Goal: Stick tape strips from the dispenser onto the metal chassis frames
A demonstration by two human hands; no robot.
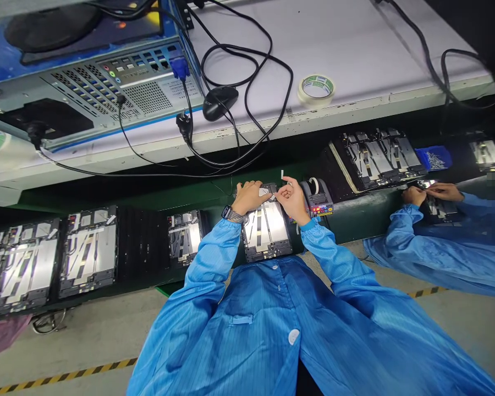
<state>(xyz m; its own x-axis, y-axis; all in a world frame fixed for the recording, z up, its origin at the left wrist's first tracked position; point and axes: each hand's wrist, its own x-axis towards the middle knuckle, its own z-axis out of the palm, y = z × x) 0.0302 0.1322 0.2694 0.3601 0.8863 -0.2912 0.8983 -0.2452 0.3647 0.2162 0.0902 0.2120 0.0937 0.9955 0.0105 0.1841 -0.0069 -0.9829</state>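
Note:
In the head view an opened tablet-like device (pixel 268 225) lies in front of me, its silver inside with dark strips facing up. My left hand (pixel 249 197), with a watch on the wrist, rests flat across its upper left part, fingers stretched out. At the upper right edge is my right hand (pixel 292 199), its thumb and curled fingers pinched near my left thumb around a tiny white piece. A short white tape strip (pixel 282 174) sticks up at its raised index fingertip. Just right of that hand stands a tape dispenser (pixel 319 198) with a white roll and a red-lit display.
Several similar opened devices (pixel 88 250) lie along the bench to the left. A computer case (pixel 119 82), black cables, a mouse (pixel 220 103) and a tape roll (pixel 317 88) occupy the shelf above. At right, a co-worker's hands (pixel 431 193) handle another device beside a blue bag (pixel 435 158).

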